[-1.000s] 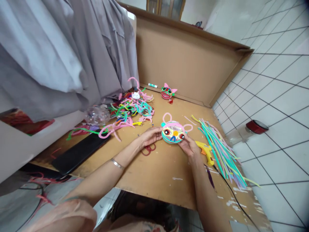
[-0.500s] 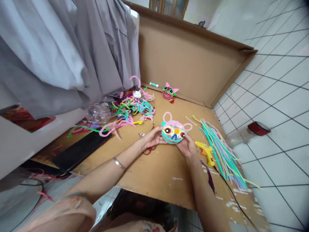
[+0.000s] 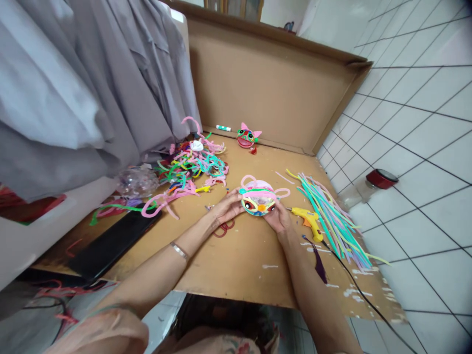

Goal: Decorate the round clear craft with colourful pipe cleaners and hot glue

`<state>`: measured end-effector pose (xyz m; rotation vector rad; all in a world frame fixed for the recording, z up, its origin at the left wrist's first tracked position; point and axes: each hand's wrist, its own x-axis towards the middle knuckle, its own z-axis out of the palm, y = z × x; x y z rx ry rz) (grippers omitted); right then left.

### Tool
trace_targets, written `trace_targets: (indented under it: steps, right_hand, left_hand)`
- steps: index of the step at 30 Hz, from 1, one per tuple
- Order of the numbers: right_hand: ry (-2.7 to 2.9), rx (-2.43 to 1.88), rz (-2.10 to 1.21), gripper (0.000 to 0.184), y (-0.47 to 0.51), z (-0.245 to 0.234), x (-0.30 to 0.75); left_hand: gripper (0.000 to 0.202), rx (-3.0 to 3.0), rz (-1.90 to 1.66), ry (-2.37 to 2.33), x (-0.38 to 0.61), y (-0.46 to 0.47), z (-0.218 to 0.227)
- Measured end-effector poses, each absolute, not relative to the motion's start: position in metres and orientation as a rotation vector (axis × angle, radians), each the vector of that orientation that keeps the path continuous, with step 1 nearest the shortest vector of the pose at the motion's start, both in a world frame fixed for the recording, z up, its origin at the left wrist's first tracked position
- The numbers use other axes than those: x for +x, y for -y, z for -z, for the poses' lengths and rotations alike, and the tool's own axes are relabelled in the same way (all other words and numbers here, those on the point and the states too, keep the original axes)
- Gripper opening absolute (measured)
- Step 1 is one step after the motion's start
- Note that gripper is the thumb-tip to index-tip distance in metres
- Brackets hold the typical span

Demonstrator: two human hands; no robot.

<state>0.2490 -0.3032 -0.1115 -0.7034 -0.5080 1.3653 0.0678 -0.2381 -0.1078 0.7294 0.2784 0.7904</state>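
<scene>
Between my two hands is a round pipe-cleaner animal face (image 3: 259, 196) with pink loop ears, yellow-rimmed dark eyes and an orange nose. My left hand (image 3: 229, 206) grips its left edge, fingers closed against the rim. On the opposite edge my right hand (image 3: 278, 217) holds it the same way. The face is tipped so its pink top band shows and its lower part is mostly turned from view. A dark red looped pipe cleaner (image 3: 224, 228) lies beside my left hand. Right of my right hand rests a yellow glue gun (image 3: 309, 221).
A tangled heap of coloured pipe cleaners (image 3: 195, 167) lies at left, near a black flat case (image 3: 114, 243). Straight pipe cleaners (image 3: 334, 221) lie at right, with a purple tassel (image 3: 319, 265) nearby. A finished-looking red face (image 3: 247, 136) and glue stick (image 3: 223, 128) sit against the cardboard wall (image 3: 258, 73).
The animal face has tilted, its top now toward me and its mouth turned out of sight. Both hands still hold it. The whole view has shifted slightly.
</scene>
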Motion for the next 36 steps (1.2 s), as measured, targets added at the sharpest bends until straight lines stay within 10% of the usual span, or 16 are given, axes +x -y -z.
trace_targets:
  steps: [36]
  right_hand:
    - [0.460,-0.691,-1.179,0.018,0.250,0.118,0.261]
  left_hand:
    - [0.036,0.730,-0.956,-0.339,0.106,0.196,0.103]
